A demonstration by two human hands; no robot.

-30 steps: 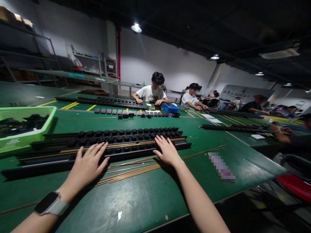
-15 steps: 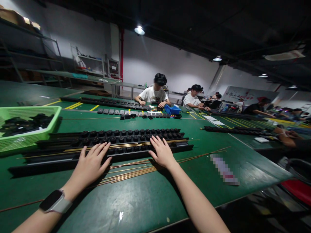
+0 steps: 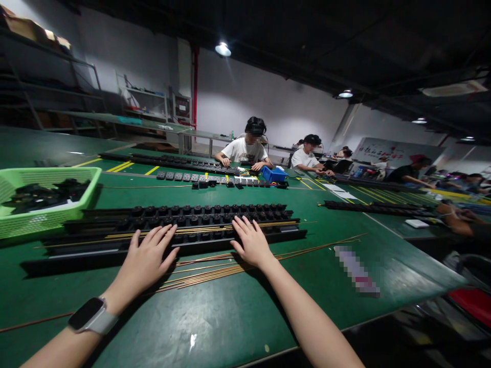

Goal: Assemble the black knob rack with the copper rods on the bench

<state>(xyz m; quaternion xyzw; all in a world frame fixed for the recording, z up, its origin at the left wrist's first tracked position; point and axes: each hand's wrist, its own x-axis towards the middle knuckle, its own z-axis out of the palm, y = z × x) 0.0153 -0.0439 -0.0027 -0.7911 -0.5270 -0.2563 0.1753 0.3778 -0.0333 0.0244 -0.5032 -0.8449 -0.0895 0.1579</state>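
A long black strip (image 3: 199,225) studded with round black sockets lies across the green table (image 3: 230,317), with thin brass rods along it. My left hand (image 3: 146,263), a smartwatch on its wrist, rests flat with spread fingers on the strip's near edge. My right hand (image 3: 251,243) lies flat with fingers stretched onto the strip further right. Under both hands a bundle of loose copper rods (image 3: 215,268) lies on the table in front of the strip. Neither hand grips anything.
A green basket (image 3: 49,217) of black parts stands at the left. Further back lie more black strips (image 3: 172,162) and a row of small sockets (image 3: 207,179). Several people sit working across the table and to the right. The table edge runs near my right forearm.
My right hand has slid a little to the left along the strip. My left hand stays almost where it was, fingers still spread. The view has shifted slightly.
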